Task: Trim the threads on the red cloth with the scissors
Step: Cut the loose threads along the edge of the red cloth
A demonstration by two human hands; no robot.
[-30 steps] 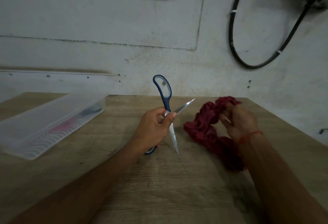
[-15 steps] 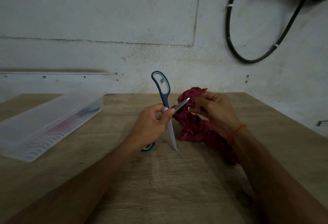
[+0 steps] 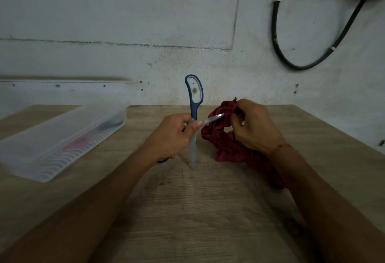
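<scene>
Blue-handled scissors point(image 3: 193, 104) stand wide open in my left hand point(image 3: 174, 137), which grips them near the pivot. One blade points down with its tip on the wooden table point(image 3: 187, 210); the other blade reaches right to the crumpled red cloth point(image 3: 225, 144). My right hand point(image 3: 254, 126) pinches the cloth's upper edge and lifts it off the table, right beside that blade tip. The lower handle loop is mostly hidden behind my left hand. No loose thread can be made out.
A clear plastic tray point(image 3: 60, 140) with a red and a dark item inside lies at the left of the table. A black cable point(image 3: 302, 33) loops on the wall at the upper right. The wall stands just behind the table's far edge.
My right hand has brought the cloth's upper edge left and up, from apart to right at the upper blade tip. My left hand and the scissors have stayed nearly still.
</scene>
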